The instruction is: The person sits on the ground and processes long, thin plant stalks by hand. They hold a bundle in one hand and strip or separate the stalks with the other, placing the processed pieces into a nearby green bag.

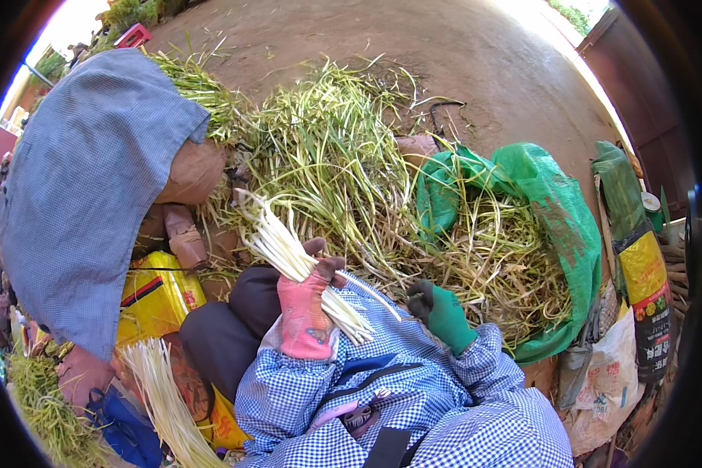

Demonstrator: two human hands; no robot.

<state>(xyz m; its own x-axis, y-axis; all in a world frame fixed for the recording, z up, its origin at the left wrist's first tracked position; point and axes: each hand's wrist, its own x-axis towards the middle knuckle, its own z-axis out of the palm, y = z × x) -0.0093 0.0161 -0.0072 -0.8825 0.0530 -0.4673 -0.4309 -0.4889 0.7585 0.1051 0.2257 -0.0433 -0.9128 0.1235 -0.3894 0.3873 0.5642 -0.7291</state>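
My left hand (310, 310), in a pink work glove with dark fingers, is closed around a bundle of pale plant stalks (278, 243), held at a slant above my lap. One stalk (374, 295) sticks out from the bundle towards the right. My right hand (441, 313), in a green glove with dark fingers, is curled near the tip of that stalk; whether it pinches anything cannot be told. A large heap of long green and yellowing stalks (333, 152) lies on the ground just beyond both hands.
A green woven sack (579, 234) full of leafy trimmings stands at the right, with printed sacks (649, 292) beyond it. Another person under a blue-grey cloth (93, 175) sits at the left. A second bundle of pale stalks (164, 398) lies at the lower left, near a yellow bag (158, 292).
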